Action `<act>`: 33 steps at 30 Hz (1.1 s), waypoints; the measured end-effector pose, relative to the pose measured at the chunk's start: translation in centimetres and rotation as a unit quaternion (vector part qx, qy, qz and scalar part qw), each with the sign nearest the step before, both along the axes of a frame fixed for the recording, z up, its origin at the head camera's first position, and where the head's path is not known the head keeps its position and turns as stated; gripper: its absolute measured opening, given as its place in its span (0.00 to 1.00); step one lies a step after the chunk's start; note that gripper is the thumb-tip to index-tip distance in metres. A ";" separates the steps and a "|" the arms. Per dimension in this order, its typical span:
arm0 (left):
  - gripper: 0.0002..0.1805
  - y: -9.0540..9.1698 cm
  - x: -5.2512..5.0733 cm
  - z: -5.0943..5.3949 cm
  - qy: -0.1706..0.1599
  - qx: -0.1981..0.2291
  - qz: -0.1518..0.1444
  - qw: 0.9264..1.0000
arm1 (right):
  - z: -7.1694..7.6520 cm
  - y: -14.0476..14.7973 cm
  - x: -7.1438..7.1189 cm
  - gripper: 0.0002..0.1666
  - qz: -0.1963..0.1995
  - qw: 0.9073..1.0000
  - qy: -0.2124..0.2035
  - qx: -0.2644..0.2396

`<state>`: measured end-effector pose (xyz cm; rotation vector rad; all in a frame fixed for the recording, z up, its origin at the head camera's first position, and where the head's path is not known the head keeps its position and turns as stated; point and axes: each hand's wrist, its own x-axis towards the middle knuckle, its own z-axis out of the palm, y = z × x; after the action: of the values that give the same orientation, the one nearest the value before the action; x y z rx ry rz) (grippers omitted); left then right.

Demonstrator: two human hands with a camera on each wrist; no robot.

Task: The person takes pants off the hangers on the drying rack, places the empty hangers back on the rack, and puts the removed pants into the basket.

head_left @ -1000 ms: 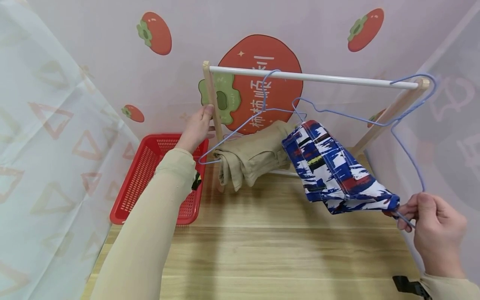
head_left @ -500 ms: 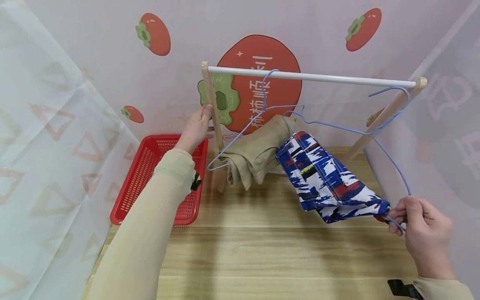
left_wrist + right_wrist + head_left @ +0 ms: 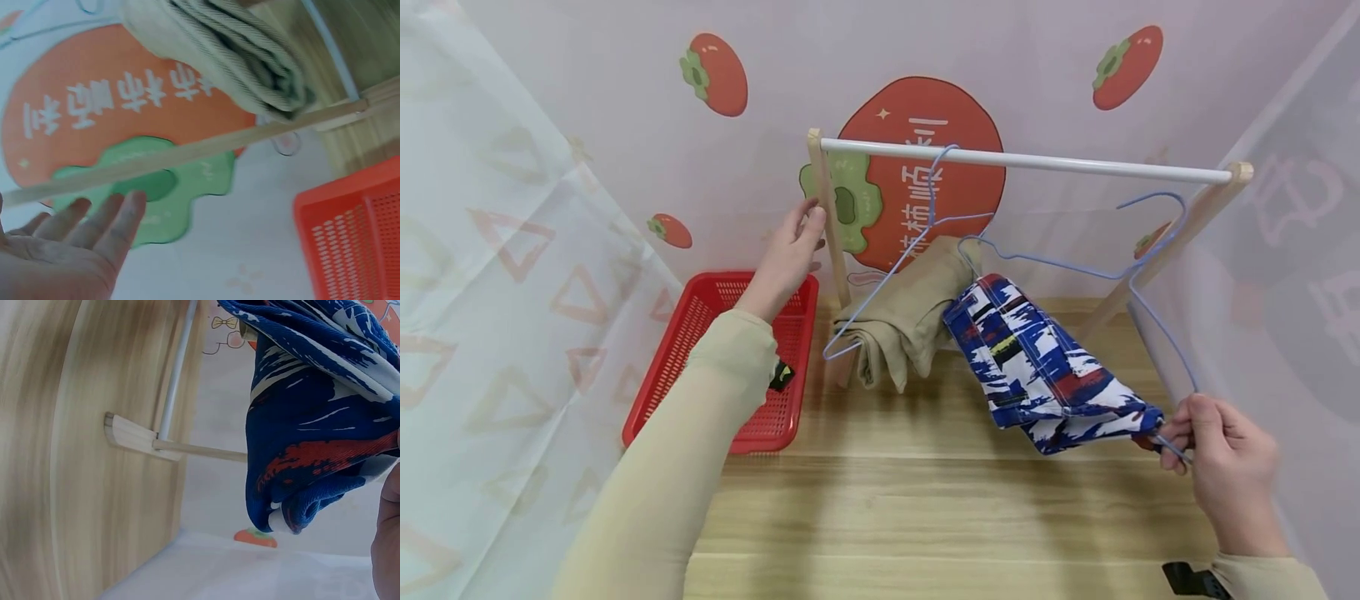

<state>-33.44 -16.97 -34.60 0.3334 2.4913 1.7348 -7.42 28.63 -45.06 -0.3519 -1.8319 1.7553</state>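
My right hand [image 3: 1232, 471] pinches the lower right corner of a blue wire hanger [image 3: 1131, 272]. Patterned blue, white and red trousers [image 3: 1037, 358] hang folded over that hanger, tilted down to the right. Its hook is below the white rod [image 3: 1060, 165], apart from it. My left hand [image 3: 778, 267] is beside the rack's left wooden post [image 3: 837, 250], its fingers extended in the left wrist view. A second blue hanger [image 3: 932, 200] hooks over the rod and bears khaki trousers [image 3: 910, 304].
A red plastic basket [image 3: 658, 367] stands left of the rack, under my left forearm. The rack's right post [image 3: 1195, 212] is behind the held hanger. Printed cloth walls enclose the wooden table [image 3: 925, 517].
My right hand has moved left and slightly down with the hanger and patterned trousers, and the hook has dropped away from the rod. My left hand's fingers have come off the post.
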 end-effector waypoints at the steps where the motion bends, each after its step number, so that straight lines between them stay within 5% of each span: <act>1: 0.38 0.1 0.4 0.3 0.011 -0.002 -0.002 1.000 | -0.1 0.0 0.0 0.23 0.001 1.000 0.000 -0.005; 6: 0.38 0.7 3.3 1.4 0.117 -0.013 0.014 0.993 | -0.3 0.0 -0.3 0.22 -0.002 1.000 -0.005 -0.027; 11: 0.32 2.1 6.2 2.6 0.271 -0.052 0.041 0.960 | -0.4 -0.1 -0.5 0.23 -0.009 0.999 -0.012 -0.030; 19: 0.30 5.2 9.9 2.3 0.392 -0.102 -0.069 0.912 | -0.5 0.0 -0.8 0.24 -0.012 0.999 -0.011 -0.036; 24: 0.32 7.4 11.4 0.6 0.398 -0.164 -0.141 0.892 | -0.7 0.0 -0.7 0.25 -0.011 0.999 -0.007 -0.032; 33: 0.33 11.1 13.8 -3.8 0.352 -0.274 -0.239 0.862 | -0.5 -0.5 -0.4 0.26 -0.017 1.000 -0.012 -0.022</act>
<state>-19.67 -5.90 -38.45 1.5843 2.8139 0.7214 -7.83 28.15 -45.61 -0.4202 -1.7956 1.7780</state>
